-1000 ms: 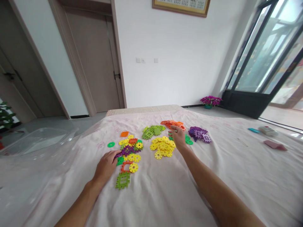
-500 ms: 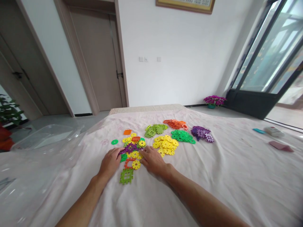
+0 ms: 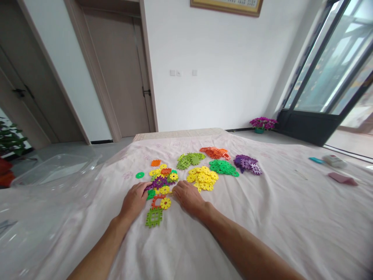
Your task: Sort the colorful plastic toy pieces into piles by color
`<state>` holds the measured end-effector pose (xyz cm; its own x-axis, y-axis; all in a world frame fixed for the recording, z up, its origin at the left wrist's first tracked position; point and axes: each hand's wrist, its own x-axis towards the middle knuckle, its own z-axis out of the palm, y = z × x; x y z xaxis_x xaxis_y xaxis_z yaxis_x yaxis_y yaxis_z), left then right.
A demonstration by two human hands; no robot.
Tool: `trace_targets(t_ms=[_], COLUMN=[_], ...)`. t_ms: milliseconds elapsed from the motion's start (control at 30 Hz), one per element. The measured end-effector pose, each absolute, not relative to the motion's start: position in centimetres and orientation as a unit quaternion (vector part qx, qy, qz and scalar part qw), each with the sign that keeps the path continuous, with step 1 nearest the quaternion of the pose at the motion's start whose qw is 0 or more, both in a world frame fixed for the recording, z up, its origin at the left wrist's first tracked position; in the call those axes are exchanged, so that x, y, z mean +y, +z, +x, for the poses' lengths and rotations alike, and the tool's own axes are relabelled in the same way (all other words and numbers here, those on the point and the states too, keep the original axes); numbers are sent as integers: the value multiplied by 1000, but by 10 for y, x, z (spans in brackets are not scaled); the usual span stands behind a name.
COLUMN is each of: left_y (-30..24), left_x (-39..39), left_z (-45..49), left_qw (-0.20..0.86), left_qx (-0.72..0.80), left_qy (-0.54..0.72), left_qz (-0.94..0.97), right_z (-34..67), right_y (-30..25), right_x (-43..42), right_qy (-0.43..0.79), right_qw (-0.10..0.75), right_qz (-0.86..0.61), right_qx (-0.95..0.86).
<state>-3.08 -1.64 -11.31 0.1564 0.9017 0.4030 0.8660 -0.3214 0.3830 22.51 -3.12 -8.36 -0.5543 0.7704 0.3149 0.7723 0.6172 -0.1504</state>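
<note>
The person's left hand (image 3: 134,200) and right hand (image 3: 189,197) both rest palm down on the bed (image 3: 262,217), at the near side of the mixed pile (image 3: 161,181) of toy pieces. The fingers of each hand are bent a little and touch the pile's edge. It is not possible to tell whether either hand pinches a piece, because the fingertips hide among the pieces. The mixed pile lies near the middle of the bed, a bit toward its left edge.

The pieces look like thin, flat, hard plastic. Some are round with teeth like gears, and some are square with holes like a grid. They are probably very light and smooth, so they would slide easily on the soft, wrinkly bed. The best place to hold one is by its edge, between thumb and finger. Closer to the far edge lie a yellow pile (image 3: 202,178), a green pile (image 3: 223,167) and a purple pile (image 3: 247,163).
</note>
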Motion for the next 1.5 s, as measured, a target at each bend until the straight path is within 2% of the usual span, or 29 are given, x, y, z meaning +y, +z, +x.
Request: trace_targets(t_ms=[400,633,767,900,1167,1367,1500], left_y=[-110,-112,-113,-113,-113,-113,-113], left_x=[-18,-17,-17,-17,-17,-18,-17], left_z=[-30,-30,-31,-30,-31,-31,-31], left_qw=[47,40,34,34,29,29,30], left_qx=[587,578,577,582,580,578,574], left_qy=[287,290,289,287,287,288,293], left_qz=[755,761,763,760,762,763,764], right_z=[264,303,308,291,243,225,220], right_y=[-87,-83,-80,-80,-84,-78,-76], right_x=[-12,3,2,-7,-38,-51,-52], right_qy=[-5,-76,-94,-39,73,44,31], right_qw=[322,367,380,365,280,194,177], right_qz=[-530,-634,-634,-539,-343,-322,-337], right_qx=[-784,-677,-667,-758,-894,-926,-924])
